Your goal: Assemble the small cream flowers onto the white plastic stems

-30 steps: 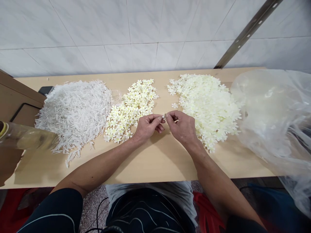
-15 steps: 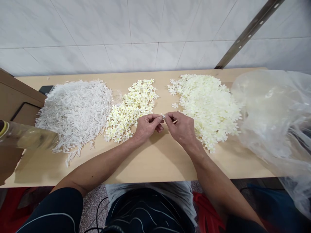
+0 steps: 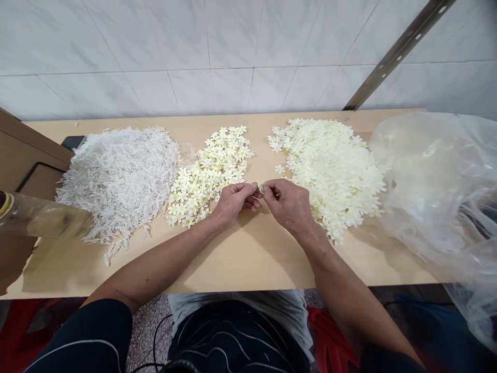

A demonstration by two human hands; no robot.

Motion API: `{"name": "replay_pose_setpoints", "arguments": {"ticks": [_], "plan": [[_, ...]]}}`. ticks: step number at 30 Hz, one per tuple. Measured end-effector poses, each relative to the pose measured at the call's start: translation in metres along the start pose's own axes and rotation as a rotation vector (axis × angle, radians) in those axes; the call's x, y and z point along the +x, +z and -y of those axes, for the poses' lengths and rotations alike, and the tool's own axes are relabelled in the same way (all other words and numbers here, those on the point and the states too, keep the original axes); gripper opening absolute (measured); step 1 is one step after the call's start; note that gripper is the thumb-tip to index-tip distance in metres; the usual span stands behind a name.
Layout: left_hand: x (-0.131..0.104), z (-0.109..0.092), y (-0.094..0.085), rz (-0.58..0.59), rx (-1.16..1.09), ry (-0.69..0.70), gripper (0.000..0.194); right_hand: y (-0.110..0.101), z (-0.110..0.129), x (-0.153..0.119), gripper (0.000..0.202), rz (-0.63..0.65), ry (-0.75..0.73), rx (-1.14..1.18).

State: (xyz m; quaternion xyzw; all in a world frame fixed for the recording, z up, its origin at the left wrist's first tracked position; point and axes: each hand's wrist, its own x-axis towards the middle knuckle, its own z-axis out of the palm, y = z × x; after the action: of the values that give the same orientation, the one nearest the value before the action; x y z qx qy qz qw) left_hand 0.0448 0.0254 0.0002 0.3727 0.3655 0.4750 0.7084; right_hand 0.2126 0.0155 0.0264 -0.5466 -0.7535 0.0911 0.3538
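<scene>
A small pale piece (image 3: 261,189), its shape too tiny to read, sits at the fingertips of the right hand (image 3: 291,203), pinched tight, as the left hand (image 3: 233,203) curls just beside, its grip impossible to tell. Forearms (image 3: 174,254) slant inward over the table (image 3: 240,264). The left thumb (image 3: 250,189) stands higher than 0.5 seconds ago; the yellow-centred flowers (image 3: 219,168) and pale flowers (image 3: 334,168) look unchanged. A clear bottle (image 3: 58,217) and plastic bag (image 3: 427,176) flank them, contents unclear

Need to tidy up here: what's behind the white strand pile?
Tabletop and tiled wall, plus a dark object partly showing; the white strand pile hides the rest.
</scene>
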Motion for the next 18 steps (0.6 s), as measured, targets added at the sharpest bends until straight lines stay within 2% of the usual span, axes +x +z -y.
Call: {"name": "replay_pose_setpoints", "arguments": {"ticks": [5,10,14,18], "plan": [[-0.0009,-0.0057,0.0018,0.003,-0.017,-0.023,0.045,-0.0013,0.0006,-0.0011,0.017,0.003,-0.087,0.000],[-0.0015,-0.0057,0.0009,0.011,-0.001,-0.035,0.035,0.0005,0.0032,-0.0024,0.015,-0.028,-0.124,-0.012],[-0.0013,-0.0037,0.0003,0.005,0.009,-0.029,0.032,0.0017,0.0037,-0.0019,0.013,-0.057,-0.026,0.030],[-0.0007,-0.0037,0.0013,-0.039,0.026,0.012,0.035,-0.0035,-0.0017,0.0018,0.025,-0.046,0.204,0.216]]}}
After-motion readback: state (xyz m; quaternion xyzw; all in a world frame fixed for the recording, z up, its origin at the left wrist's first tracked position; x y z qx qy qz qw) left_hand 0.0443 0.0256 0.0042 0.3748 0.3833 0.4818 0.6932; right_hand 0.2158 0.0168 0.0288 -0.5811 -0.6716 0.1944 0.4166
